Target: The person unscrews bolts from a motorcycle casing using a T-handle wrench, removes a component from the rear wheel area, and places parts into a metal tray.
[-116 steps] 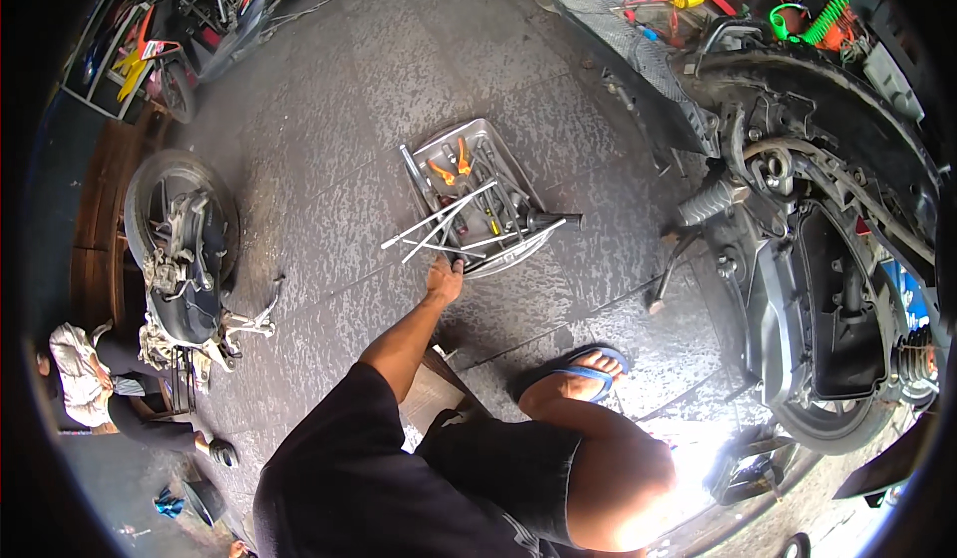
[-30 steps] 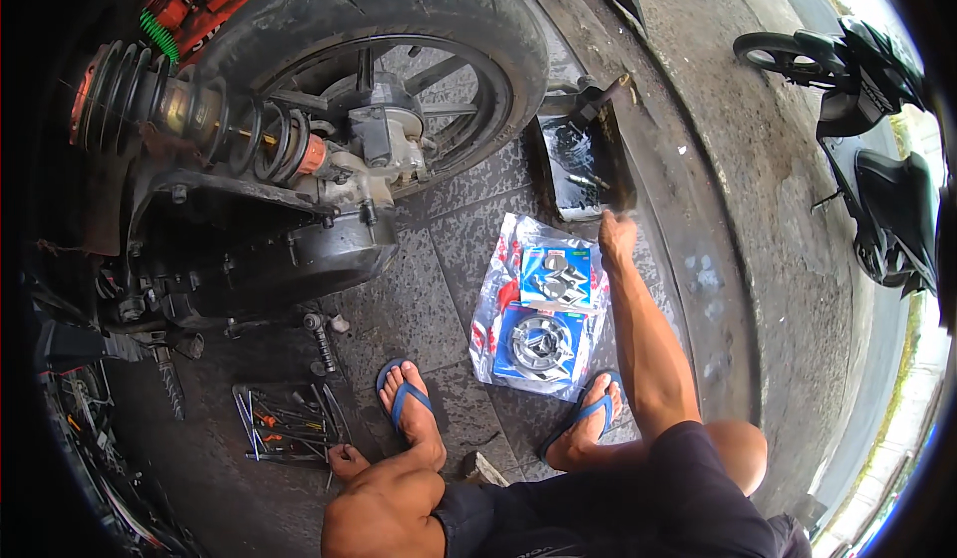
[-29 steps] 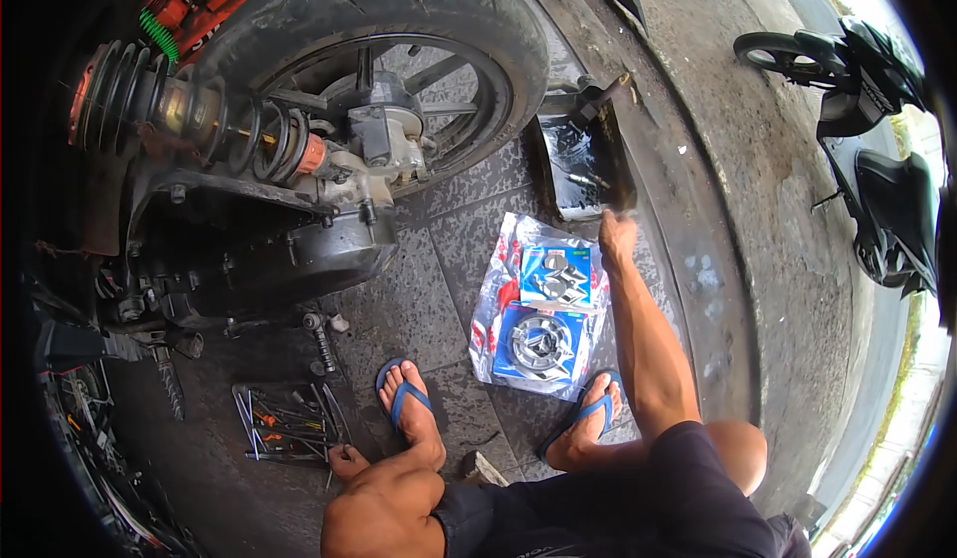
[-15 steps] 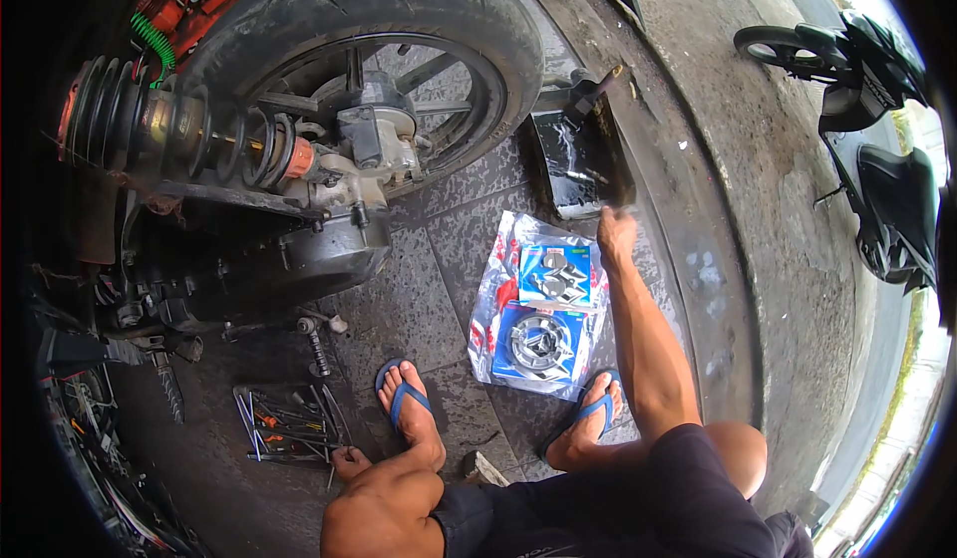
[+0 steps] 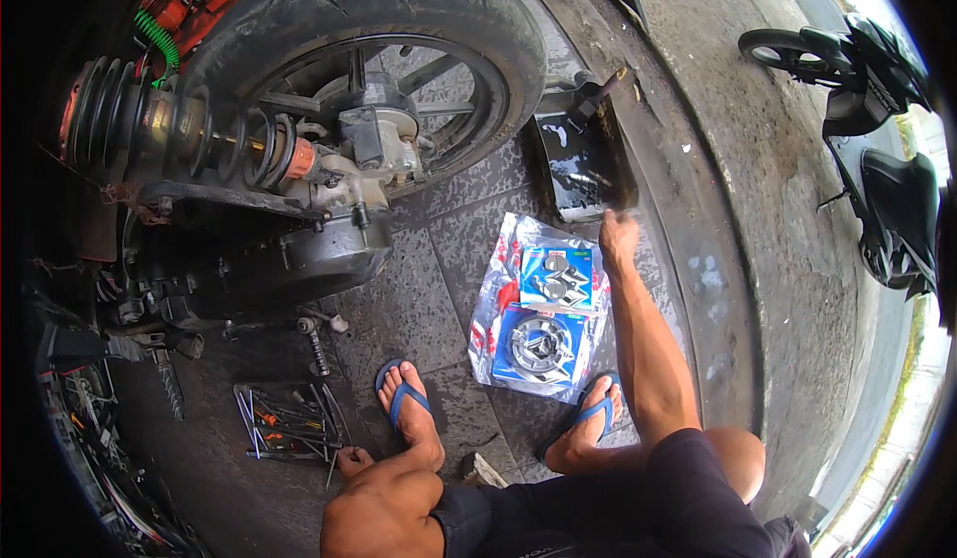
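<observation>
My right hand (image 5: 620, 239) reaches forward to the near right corner of a black tray (image 5: 546, 164) holding dark, shiny liquid. Its fingers are closed; a blur just beyond them hides whether they grip the tray's edge or a small item. Inside the tray's far end leans a brush (image 5: 600, 98) with a wooden handle. Low on the left, my left hand (image 5: 353, 460) shows past my knee with curled fingers, beside several long-handled tools (image 5: 289, 423). What it holds, if anything, cannot be made out. Between my feet and the tray lie two blue packs of brake shoes (image 5: 538, 347) on a clear plastic bag (image 5: 488, 309).
A motorcycle's rear wheel (image 5: 498, 30), coil-spring shock absorber (image 5: 164, 125) and dark engine casing (image 5: 269, 269) fill the upper left. A ratchet-like tool (image 5: 315, 347) lies on the tiles. A parked motorcycle (image 5: 882, 149) stands far right, beyond a kerb (image 5: 718, 159).
The shiny reflections in the tray's liquid have changed shape. My right hand stays at the tray's corner, with blur just beyond it in both frames. My left hand keeps its place.
</observation>
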A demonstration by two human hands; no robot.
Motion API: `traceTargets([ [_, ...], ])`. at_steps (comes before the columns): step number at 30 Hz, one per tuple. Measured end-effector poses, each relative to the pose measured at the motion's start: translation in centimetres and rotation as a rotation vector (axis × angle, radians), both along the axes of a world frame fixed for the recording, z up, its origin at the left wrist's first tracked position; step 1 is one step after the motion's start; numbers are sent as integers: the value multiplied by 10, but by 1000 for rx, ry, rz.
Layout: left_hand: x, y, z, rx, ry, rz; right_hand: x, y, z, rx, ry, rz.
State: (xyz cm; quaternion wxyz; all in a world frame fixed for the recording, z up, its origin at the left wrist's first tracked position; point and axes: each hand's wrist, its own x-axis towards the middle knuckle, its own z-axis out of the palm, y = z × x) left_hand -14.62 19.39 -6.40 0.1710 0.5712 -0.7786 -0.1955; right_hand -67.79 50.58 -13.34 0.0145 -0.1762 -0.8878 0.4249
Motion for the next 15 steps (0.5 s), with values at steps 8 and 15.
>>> traceTargets([
  [8,4,7,1,13,-3,17,2,-6,13,9,-106,22],
  [15,4,18,2,35,13,26,-1,4,4,-20,-10,-12],
])
